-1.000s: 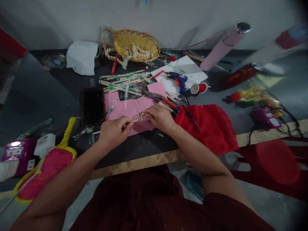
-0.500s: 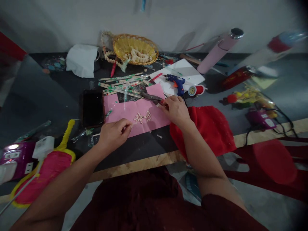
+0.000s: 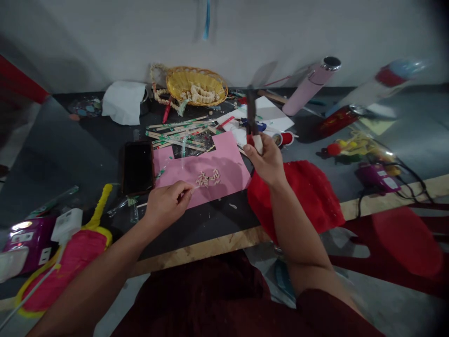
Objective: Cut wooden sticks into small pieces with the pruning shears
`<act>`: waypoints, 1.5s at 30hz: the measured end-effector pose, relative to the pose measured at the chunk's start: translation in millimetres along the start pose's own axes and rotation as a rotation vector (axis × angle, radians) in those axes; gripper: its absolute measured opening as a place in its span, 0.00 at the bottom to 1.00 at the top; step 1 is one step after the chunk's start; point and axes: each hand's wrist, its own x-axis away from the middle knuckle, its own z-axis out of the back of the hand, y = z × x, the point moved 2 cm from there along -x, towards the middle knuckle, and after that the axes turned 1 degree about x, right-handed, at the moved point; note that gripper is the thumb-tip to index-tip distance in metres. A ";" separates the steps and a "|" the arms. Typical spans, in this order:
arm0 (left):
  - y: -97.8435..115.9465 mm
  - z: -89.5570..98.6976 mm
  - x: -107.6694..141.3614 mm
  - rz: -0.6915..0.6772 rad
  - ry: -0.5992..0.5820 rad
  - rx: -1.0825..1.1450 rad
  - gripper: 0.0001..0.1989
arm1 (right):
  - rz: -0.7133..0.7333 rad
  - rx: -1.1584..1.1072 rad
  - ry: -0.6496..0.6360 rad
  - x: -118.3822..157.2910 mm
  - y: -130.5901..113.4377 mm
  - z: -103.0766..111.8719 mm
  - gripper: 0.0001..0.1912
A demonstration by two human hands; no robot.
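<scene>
My left hand is closed at the near left of the pink paper, pinching a thin pale stick that pokes out past the fingertips. By its tip, a small pile of short cut stick pieces rests on the paper. My right hand is raised above the paper's right side, closed round dark-bladed cutters with red and white on the handle. Their blades point up and away from me and are blurred, so I cannot tell whether they are parted.
Wrapped sticks lie behind the paper, a phone left of it. A yellow basket, a blue glue gun and a pink flask stand farther back. Red cloth lies under my right forearm; a purple power block sits right.
My right hand has lifted the cutters off the paper and turned them from pointing left to pointing upward. My left hand stays about where it was, with the stick.
</scene>
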 end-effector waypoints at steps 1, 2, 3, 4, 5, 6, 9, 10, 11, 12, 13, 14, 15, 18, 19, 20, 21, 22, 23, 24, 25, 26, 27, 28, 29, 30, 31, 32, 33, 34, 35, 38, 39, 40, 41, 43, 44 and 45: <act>0.1 -0.5 0.0 -0.002 -0.004 0.001 0.12 | -0.079 -0.157 -0.055 1.3 -2.2 -0.7 0.15; 0.1 -0.5 -0.1 0.001 -0.006 0.001 0.12 | -0.156 -0.305 -0.133 3.6 -5.2 -2.7 0.16; 0.1 0.2 -0.3 0.009 -0.007 0.006 0.12 | -0.224 -0.439 -0.213 6.8 -8.8 -5.2 0.17; -0.1 1.9 -0.6 0.022 -0.002 0.028 0.12 | -0.275 -0.549 -0.280 10.3 -12.9 -7.8 0.16; -0.5 4.7 -1.1 0.040 0.007 0.081 0.11 | -0.305 -0.633 -0.336 13.7 -17.0 -10.1 0.16; -1.0 8.7 -1.8 0.066 0.025 0.147 0.11 | -0.315 -0.688 -0.376 16.9 -20.8 -11.9 0.14; -4.3 23.4 -5.0 0.179 0.086 0.589 0.09 | -0.222 -0.671 -0.447 23.5 -29.2 -14.5 0.15; -6.0 27.9 -6.2 0.230 0.122 0.692 0.09 | -0.152 -0.601 -0.464 24.9 -31.0 -15.0 0.18; -7.8 31.6 -7.3 0.265 0.176 0.781 0.08 | -0.064 -0.501 -0.478 26.2 -32.6 -15.8 0.20; -9.4 33.8 -8.3 0.289 0.206 0.851 0.08 | 0.035 -0.376 -0.490 27.4 -33.9 -16.9 0.22; -10.6 34.5 -9.4 0.298 0.212 0.902 0.08 | 0.136 -0.239 -0.497 28.8 -34.9 -18.7 0.21; -11.7 34.2 -10.1 0.307 0.218 0.949 0.08 | 0.228 -0.101 -0.498 30.5 -35.5 -21.0 0.21; -12.6 33.1 -10.7 0.310 0.217 0.982 0.08 | 0.302 0.030 -0.501 32.4 -35.6 -23.9 0.20; -13.8 29.9 -11.6 0.311 0.232 1.045 0.07 | 0.404 0.345 -0.569 39.3 -33.9 -34.2 0.21; -13.7 29.5 -11.7 0.311 0.244 1.063 0.07 | 0.417 0.416 -0.601 41.6 -33.2 -37.3 0.22; -13.4 29.5 -11.7 0.310 0.257 1.080 0.07 | 0.427 0.470 -0.631 43.8 -32.7 -40.0 0.24; -12.9 29.6 -11.7 0.309 0.268 1.096 0.06 | 0.435 0.505 -0.655 45.7 -32.4 -42.2 0.25; -12.2 29.8 -11.6 0.308 0.273 1.111 0.06 | 0.440 0.523 -0.671 47.3 -32.3 -44.0 0.26; -11.5 29.9 -11.5 0.307 0.272 1.122 0.06 | 0.444 0.529 -0.683 48.7 -32.3 -45.5 0.27; -10.9 29.8 -11.4 0.305 0.269 1.130 0.07 | 0.447 0.527 -0.692 49.7 -32.3 -46.8 0.28; -10.4 29.5 -11.3 0.304 0.265 1.134 0.07 | 0.449 0.520 -0.695 50.5 -32.3 -47.8 0.28; -10.1 29.1 -11.2 0.302 0.261 1.133 0.07 | 0.448 0.512 -0.695 51.0 -32.4 -48.5 0.27; -9.9 28.6 -11.1 0.299 0.260 1.128 0.08 | 0.446 0.503 -0.693 51.2 -32.5 -49.0 0.27; -10.0 28.1 -11.1 0.297 0.262 1.119 0.08 | 0.445 0.494 -0.693 51.4 -32.6 -49.3 0.26; -10.1 27.6 -11.1 0.298 0.264 1.110 0.08 | 0.445 0.486 -0.692 51.4 -32.8 -49.3 0.25; -10.3 27.0 -11.1 0.300 0.263 1.102 0.09 | 0.445 0.480 -0.693 51.4 -33.1 -49.3 0.24; -10.4 26.5 -11.0 0.304 0.259 1.097 0.09 | 0.445 0.476 -0.693 51.4 -33.4 -49.1 0.24; -10.3 26.0 -10.9 0.307 0.255 1.097 0.09 | 0.446 0.472 -0.692 51.5 -33.9 -49.0 0.24; -10.2 25.6 -10.7 0.308 0.248 1.100 0.09 | 0.447 0.469 -0.689 51.7 -34.5 -48.9 0.23; -9.8 25.1 -10.4 0.308 0.240 1.103 0.08 | 0.448 0.468 -0.684 52.1 -35.1 -48.8 0.23; -9.5 24.7 -10.0 0.306 0.233 1.105 0.08 | 0.450 0.468 -0.681 52.7 -35.8 -49.0 0.22; -8.4 22.9 -8.5 0.298 0.214 1.094 0.08 | 0.462 0.481 -0.677 55.1 -37.5 -50.0 0.21; -8.1 22.1 -8.2 0.295 0.206 1.087 0.08 | 0.465 0.488 -0.679 56.0 -37.7 -50.5 0.21; -7.9 21.2 -7.9 0.291 0.197 1.080 0.09 | 0.467 0.495 -0.681 56.7 -37.9 -51.0 0.21; -7.8 20.3 -7.7 0.289 0.187 1.073 0.10 | 0.471 0.498 -0.682 57.3 -38.0 -51.3 0.21; -7.8 18.5 -7.5 0.284 0.170 1.063 0.11 | 0.476 0.500 -0.680 58.1 -38.1 -51.7 0.21; -8.0 17.8 -7.4 0.284 0.166 1.059 0.11 | 0.476 0.498 -0.675 58.3 -38.2 -51.7 0.21; -8.1 17.3 -7.3 0.283 0.165 1.055 0.11 | 0.476 0.495 -0.669 58.4 -38.4 -51.6 0.21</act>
